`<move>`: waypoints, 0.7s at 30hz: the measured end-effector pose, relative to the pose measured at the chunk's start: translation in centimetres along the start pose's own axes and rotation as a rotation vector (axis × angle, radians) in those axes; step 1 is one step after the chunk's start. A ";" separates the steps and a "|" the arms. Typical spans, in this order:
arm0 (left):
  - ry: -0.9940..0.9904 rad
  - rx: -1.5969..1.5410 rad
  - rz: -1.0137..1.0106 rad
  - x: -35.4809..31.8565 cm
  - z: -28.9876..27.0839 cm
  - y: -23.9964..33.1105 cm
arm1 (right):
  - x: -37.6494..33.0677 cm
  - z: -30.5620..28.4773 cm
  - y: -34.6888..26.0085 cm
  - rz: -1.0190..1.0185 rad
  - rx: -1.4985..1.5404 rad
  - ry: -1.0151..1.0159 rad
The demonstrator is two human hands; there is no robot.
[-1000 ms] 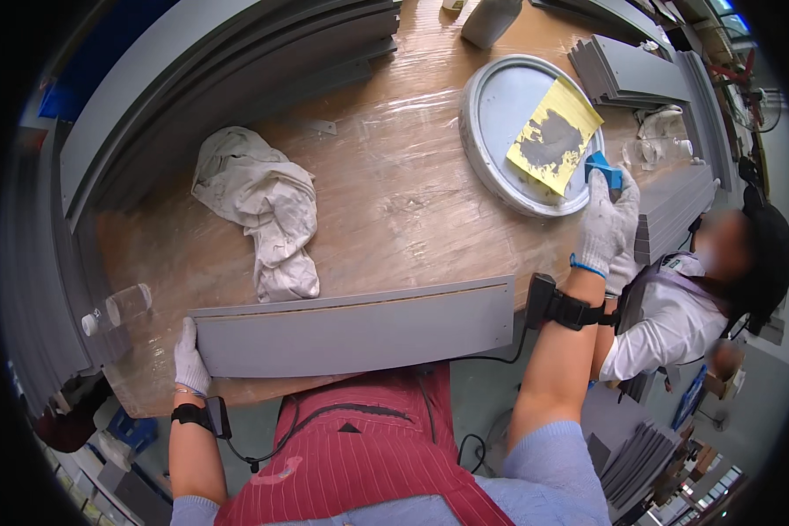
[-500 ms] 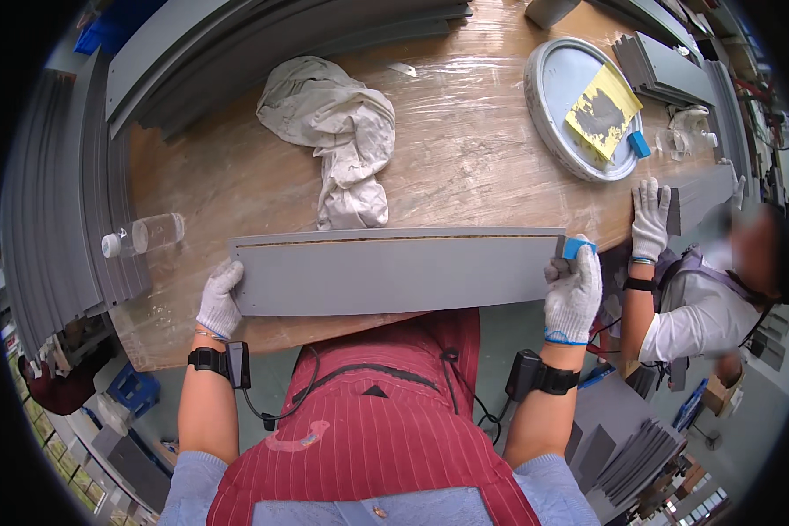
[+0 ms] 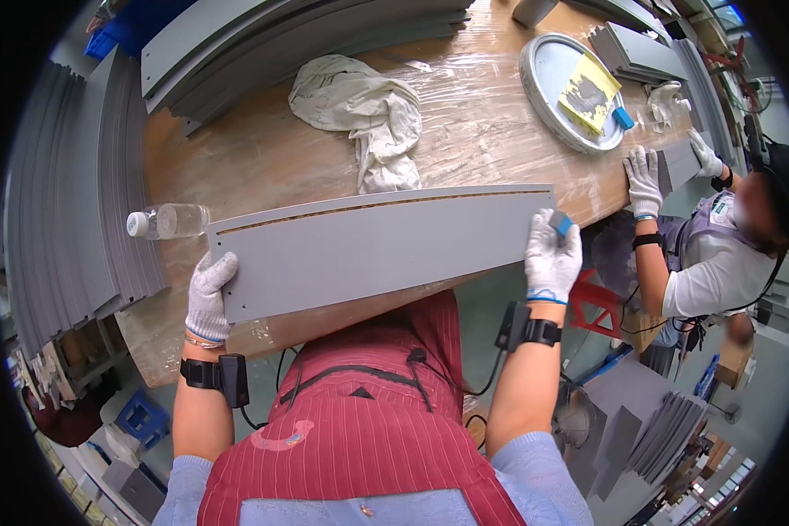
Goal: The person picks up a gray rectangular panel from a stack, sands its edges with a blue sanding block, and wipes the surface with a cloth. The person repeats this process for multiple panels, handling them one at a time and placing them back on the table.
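Observation:
A long grey board (image 3: 368,250) with a narrow brown groove along its far edge lies across the near side of the table, tilted so its right end is farther from me. My left hand (image 3: 209,294), in a white knit glove, grips the board's left end with the thumb on its top face. At the right end is my gloved right hand (image 3: 552,261), its fingers closed round a small blue block (image 3: 561,223) that looks like a sanding block. Whether those fingers also touch the board's edge is hard to tell.
A crumpled whitish cloth (image 3: 359,110) and a clear bottle (image 3: 177,221) lie on the wooden table (image 3: 473,131). Farther right is a round lid (image 3: 535,96) with a yellow sheet and another blue block. Grey boards (image 3: 70,202) are stacked left. A co-worker (image 3: 714,254) handles a board at right.
The board has swung so that its right end is farther away and its left end nearer. My right hand, still holding the blue block, has shifted left and away from me.

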State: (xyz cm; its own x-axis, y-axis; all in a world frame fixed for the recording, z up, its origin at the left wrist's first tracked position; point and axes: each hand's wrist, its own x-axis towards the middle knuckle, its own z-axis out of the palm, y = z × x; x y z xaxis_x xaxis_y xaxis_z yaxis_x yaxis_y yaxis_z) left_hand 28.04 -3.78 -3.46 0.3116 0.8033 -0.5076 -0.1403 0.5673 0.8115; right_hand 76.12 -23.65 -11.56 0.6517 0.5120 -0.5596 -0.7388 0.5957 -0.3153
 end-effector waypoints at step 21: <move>-0.132 -0.508 0.222 -6.2 3.2 11.6 | -18.2 21.4 11.0 -0.317 -0.994 -0.779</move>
State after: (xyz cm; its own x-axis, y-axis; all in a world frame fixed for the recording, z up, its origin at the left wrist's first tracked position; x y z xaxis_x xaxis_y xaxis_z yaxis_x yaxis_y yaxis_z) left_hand 27.52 -2.78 10.05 0.3333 0.9022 -0.2738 -0.6403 0.4297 0.6366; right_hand 59.80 -13.19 11.55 0.5001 0.8566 0.1273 -0.1266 0.2178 -0.9678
